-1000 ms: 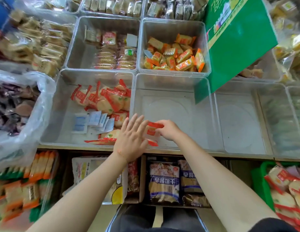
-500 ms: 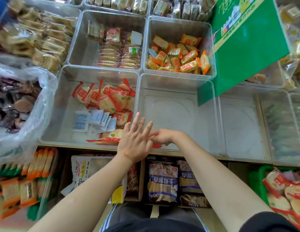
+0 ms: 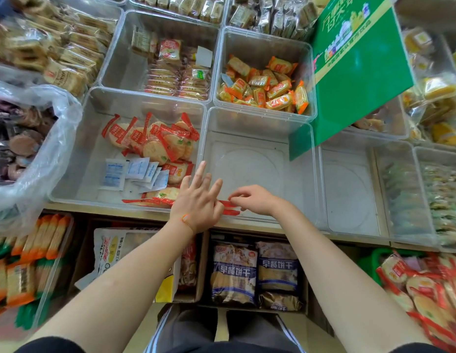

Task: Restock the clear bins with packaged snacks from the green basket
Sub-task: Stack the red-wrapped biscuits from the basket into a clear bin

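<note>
A red snack packet (image 3: 230, 208) is pinched by the right hand (image 3: 254, 200) at the near edge of the empty clear bin (image 3: 293, 174), its long side lying left to right. The left hand (image 3: 197, 203) is spread flat, touching its left end. One packet is held; the green basket (image 3: 369, 261) is low on the right.

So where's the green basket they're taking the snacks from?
The green basket sits at the lower right of the head view, below the shelf of clear bins, full of red-wrapped snack packets.
</note>
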Action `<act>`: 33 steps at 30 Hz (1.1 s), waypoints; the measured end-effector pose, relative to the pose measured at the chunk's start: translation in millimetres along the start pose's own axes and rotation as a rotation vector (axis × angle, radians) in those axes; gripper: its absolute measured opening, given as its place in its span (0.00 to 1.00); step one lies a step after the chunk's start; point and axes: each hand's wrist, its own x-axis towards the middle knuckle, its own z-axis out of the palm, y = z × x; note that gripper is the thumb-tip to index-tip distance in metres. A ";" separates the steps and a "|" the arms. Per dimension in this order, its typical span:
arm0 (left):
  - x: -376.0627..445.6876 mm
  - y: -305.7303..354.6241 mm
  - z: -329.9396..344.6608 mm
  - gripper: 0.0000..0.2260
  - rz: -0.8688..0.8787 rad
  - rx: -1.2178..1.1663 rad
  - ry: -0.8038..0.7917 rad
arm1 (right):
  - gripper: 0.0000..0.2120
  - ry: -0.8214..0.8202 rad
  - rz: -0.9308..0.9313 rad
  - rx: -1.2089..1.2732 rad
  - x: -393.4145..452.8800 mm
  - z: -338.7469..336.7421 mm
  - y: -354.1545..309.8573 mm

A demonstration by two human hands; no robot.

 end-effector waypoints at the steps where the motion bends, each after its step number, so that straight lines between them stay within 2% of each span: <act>1: -0.2 -1.0 1.2 0.30 0.000 -0.009 0.017 | 0.10 0.083 -0.022 0.012 -7.3 -0.2 2.2; 5: -4.0 11.5 -0.1 0.23 -0.080 -0.019 0.048 | 0.10 0.383 -0.125 0.184 -58.1 -0.4 14.8; 7: -7.5 38.9 -10.1 0.18 -0.107 -0.081 0.180 | 0.10 0.486 -0.167 0.240 -91.4 -0.5 30.6; 9: -11.7 86.1 -21.5 0.14 -0.042 -0.190 0.336 | 0.10 0.587 -0.197 0.259 -122.8 -3.1 59.1; 11: -16.6 144.8 -27.6 0.15 0.009 -0.323 0.401 | 0.10 0.671 -0.169 0.270 -148.0 -6.8 99.9; 13: -21.5 207.0 -30.0 0.15 -0.017 -0.410 0.295 | 0.09 0.710 -0.115 0.271 -168.6 -8.2 151.0; 19: -26.4 379.2 9.2 0.11 -0.072 -0.511 -0.139 | 0.07 0.664 -0.003 0.177 -236.8 -24.6 321.1; 23: -29.8 473.8 31.9 0.12 0.011 -0.544 -0.377 | 0.06 0.737 0.099 0.145 -291.4 -44.0 413.3; 27: -29.0 533.0 40.7 0.13 0.014 -0.565 -0.469 | 0.07 0.776 0.133 0.084 -325.4 -56.1 467.3; 31: -31.1 563.7 44.9 0.11 -0.020 -0.596 -0.472 | 0.13 1.059 0.180 -0.102 -336.2 -62.8 493.6; 33: -31.6 572.6 46.1 0.12 -0.024 -0.598 -0.485 | 0.20 1.107 0.222 -0.122 -337.5 -68.1 504.2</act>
